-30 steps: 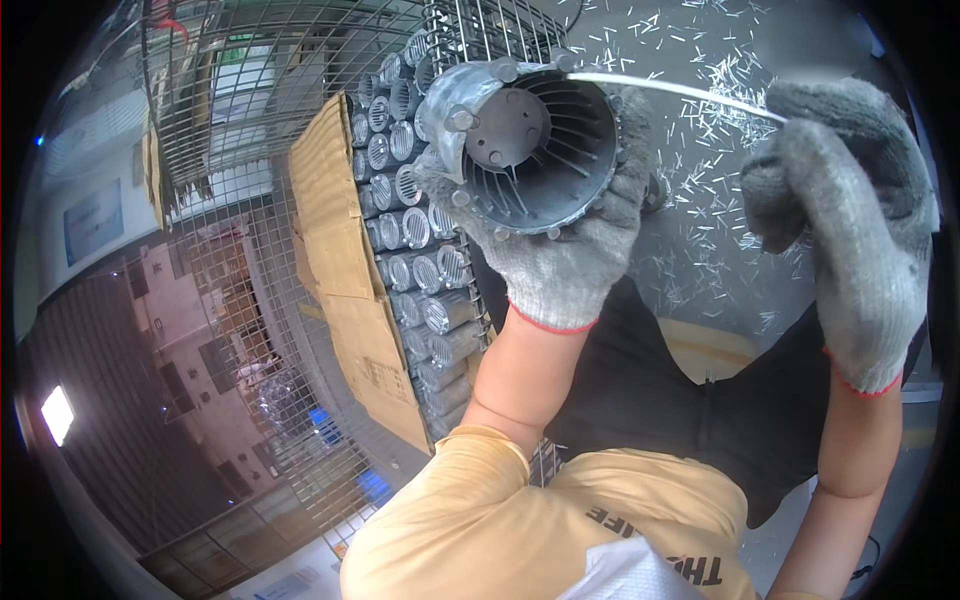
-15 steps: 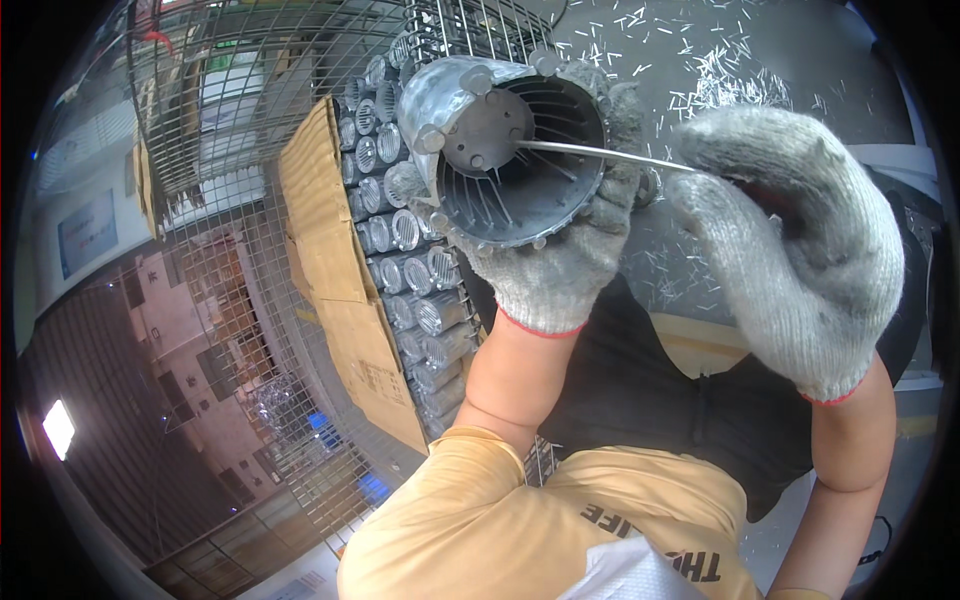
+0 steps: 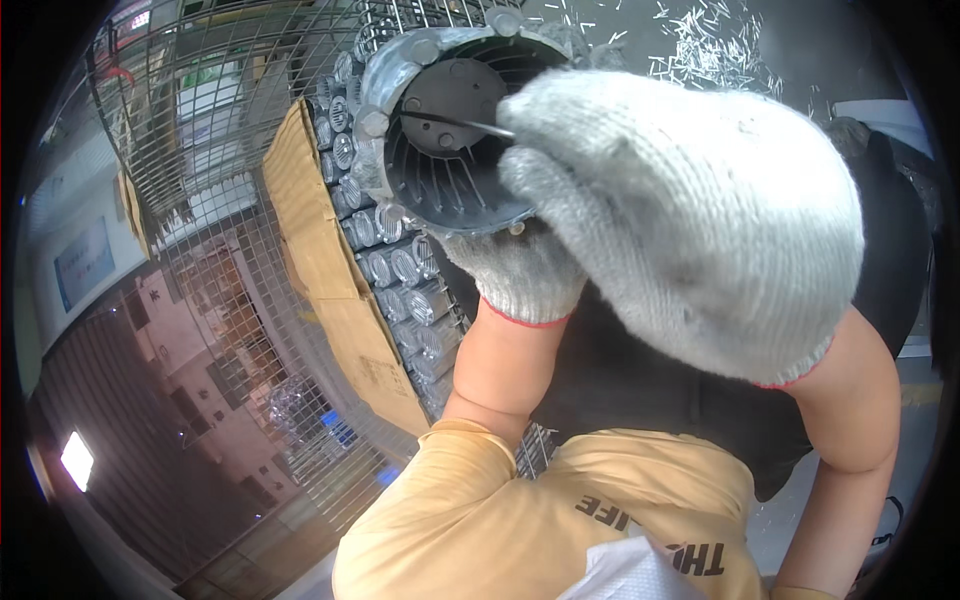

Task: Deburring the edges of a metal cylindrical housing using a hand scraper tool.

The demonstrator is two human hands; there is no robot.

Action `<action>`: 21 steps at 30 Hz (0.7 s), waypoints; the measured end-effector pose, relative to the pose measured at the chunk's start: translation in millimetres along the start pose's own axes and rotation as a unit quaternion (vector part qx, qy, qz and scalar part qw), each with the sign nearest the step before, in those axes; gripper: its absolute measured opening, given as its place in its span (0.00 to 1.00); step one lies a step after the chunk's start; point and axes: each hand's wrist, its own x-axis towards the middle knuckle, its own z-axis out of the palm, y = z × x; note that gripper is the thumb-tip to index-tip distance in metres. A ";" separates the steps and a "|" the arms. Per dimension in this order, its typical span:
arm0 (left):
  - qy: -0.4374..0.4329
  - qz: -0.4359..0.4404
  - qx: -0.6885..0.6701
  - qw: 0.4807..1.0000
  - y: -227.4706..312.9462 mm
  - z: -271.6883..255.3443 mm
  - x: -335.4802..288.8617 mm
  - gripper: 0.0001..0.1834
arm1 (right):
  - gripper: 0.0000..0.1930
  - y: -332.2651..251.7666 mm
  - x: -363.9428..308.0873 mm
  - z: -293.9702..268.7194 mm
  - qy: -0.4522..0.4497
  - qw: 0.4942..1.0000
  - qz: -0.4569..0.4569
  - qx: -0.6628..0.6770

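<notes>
A grey metal cylindrical housing (image 3: 405, 195) with fins along its inner wall sits in my left hand (image 3: 525, 275). Its open end faces up, and a flat round plate with small holes shows at the bottom. My left hand, in a knitted work glove, is wrapped round the housing from below; most of its fingers are hidden. My right hand (image 3: 690, 220), gloved too, is above the housing's right edge. Between its thumb and fingertips it pinches a thin metal rod (image 3: 460, 122), which reaches into the housing across the round plate.
To the left stands a wire mesh cage (image 3: 235, 215) with several rows of finned metal parts (image 3: 405, 265) stacked in it. A brown cardboard sheet (image 3: 335, 270) lines its side. Small bright metal slivers (image 3: 715, 45) lie scattered over the grey floor at the top right.
My right hand has moved left, over the housing's edge, and the rod's visible length is shorter, its tip further left. The housing appears slightly further left and up.
</notes>
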 end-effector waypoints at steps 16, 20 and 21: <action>0.111 0.015 0.021 0.993 -14.8 13.6 7.2 0.47 | 0.23 9.2 -34.6 67.6 0.215 0.803 0.054 0.553; 0.132 0.020 0.018 0.991 -26.2 3.0 29.8 0.47 | 0.22 12.7 -30.1 42.6 0.151 0.926 0.075 0.338; 0.140 0.023 0.020 0.990 -21.4 12.4 19.4 0.47 | 0.21 13.2 -28.9 37.6 0.134 0.946 0.079 0.285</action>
